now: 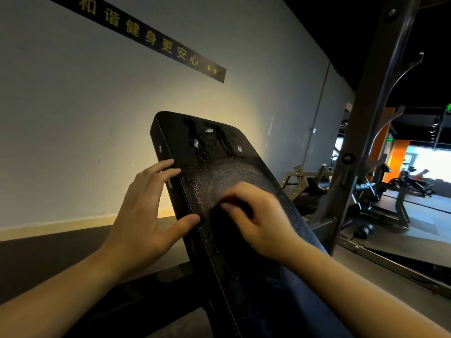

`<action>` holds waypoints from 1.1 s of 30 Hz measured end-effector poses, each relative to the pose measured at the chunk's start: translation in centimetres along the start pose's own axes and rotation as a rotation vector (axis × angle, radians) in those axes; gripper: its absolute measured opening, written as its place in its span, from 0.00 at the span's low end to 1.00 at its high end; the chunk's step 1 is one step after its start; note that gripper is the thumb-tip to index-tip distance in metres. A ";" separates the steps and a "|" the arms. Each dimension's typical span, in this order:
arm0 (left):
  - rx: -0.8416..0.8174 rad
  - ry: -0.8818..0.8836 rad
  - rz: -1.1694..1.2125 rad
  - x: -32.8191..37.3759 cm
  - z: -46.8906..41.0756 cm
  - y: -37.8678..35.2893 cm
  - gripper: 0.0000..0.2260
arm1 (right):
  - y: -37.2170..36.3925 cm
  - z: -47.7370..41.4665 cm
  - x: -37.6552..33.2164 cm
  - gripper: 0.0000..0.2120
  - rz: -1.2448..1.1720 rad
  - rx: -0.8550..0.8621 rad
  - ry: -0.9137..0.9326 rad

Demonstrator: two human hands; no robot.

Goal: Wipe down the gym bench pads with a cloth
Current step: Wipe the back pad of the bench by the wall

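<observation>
Right hand: The right hand [258,215] lay on the face of the sloping pad, its fingers bent over a dark cloth [218,218] and pressing it flat; the hand was blurred.
Cloth: It sat bunched under those fingers near the middle of the pad, dark against dark, so its edges were hard to make out.
Left hand: The left hand [144,211] was spread wide and held nothing. Its fingers lay straight along the pad's left side and its thumb rested on the front seam, most likely to steady the pad against the rubbing.
Pad: The black pad [219,152] was tilted up and away from the person. A dull, swirled patch lay just above the cloth, wet drops glistened around it, and small spots of white foam [209,130] sat near the top edge.
Progress: The upper part appeared not yet wiped, so the job looked partly done.
Rack post: A dark metal rack post [373,98] with hooks rose just right of the pad.
Wall: A pale wall [73,118] behind carried a black sign [146,35] with yellow characters.
Far room: More machines [366,186] stood well beyond, before a bright orange-edged opening.
</observation>
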State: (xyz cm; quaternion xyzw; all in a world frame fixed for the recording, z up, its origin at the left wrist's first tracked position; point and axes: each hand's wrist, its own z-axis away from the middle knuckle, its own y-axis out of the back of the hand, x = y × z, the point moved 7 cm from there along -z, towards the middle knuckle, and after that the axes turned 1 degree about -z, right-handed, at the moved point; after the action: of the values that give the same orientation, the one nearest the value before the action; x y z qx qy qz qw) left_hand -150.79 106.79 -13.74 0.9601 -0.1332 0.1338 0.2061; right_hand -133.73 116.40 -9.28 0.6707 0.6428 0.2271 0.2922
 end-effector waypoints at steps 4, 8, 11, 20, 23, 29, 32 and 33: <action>-0.042 -0.011 -0.035 -0.2 -0.5 0.8 0.41 | 2.6 -2.1 10.1 0.08 0.321 0.028 -0.375; -0.077 -0.002 -0.071 -0.9 -1.6 0.9 0.48 | 2.4 -8.7 14.5 0.10 0.266 0.105 -0.672; -0.095 0.057 -0.057 -1.7 -2.0 0.3 0.54 | -0.8 -13.0 8.6 0.12 0.176 0.163 -0.500; -0.083 0.109 0.052 -1.8 -1.6 0.3 0.54 | 0.8 -6.7 6.9 0.07 0.271 0.073 -0.276; -0.087 0.118 0.056 -1.9 -1.8 0.1 0.54 | 2.0 -9.6 14.5 0.10 0.324 0.112 -0.616; -0.031 0.108 0.007 -2.2 -2.0 0.6 0.47 | -2.8 -16.0 4.7 0.10 0.174 0.152 -0.338; -0.019 0.130 0.001 -2.2 -1.8 0.5 0.45 | -3.2 -11.6 -2.2 0.08 0.083 0.022 0.023; -0.022 0.137 0.003 -2.3 -1.8 0.5 0.46 | -2.8 -9.9 -2.0 0.08 0.087 -0.004 0.064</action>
State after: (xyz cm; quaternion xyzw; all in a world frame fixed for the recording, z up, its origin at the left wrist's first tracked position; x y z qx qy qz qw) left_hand -153.43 107.58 -12.67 0.9462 -0.1218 0.1980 0.2253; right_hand -142.62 115.40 -3.84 0.6897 0.6217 0.2624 0.2626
